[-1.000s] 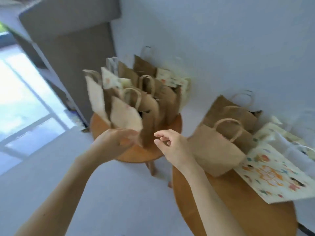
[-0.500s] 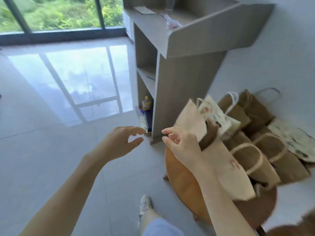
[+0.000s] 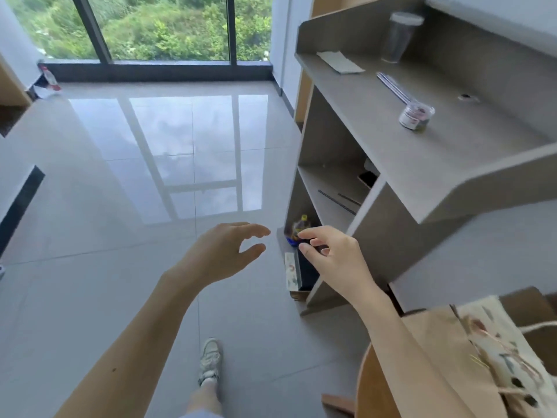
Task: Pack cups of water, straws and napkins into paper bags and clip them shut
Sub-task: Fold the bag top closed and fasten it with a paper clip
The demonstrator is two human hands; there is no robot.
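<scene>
Both hands hang empty over the tiled floor (image 3: 120,206): the left hand (image 3: 223,254) has its fingers loosely spread, the right hand (image 3: 334,260) loosely curled. On the grey counter (image 3: 452,152) stand a clear cup (image 3: 399,36), its contents impossible to tell, a flat napkin (image 3: 340,62), a bundle of straws (image 3: 393,87) and a small jar (image 3: 416,115), blurred. Paper bags (image 3: 437,351) on the round wooden counter (image 3: 373,387) are cut off by the lower right corner; a bottle (image 3: 300,226) low inside the grey counter is half hidden behind the right fingertips (image 3: 302,235)
</scene>
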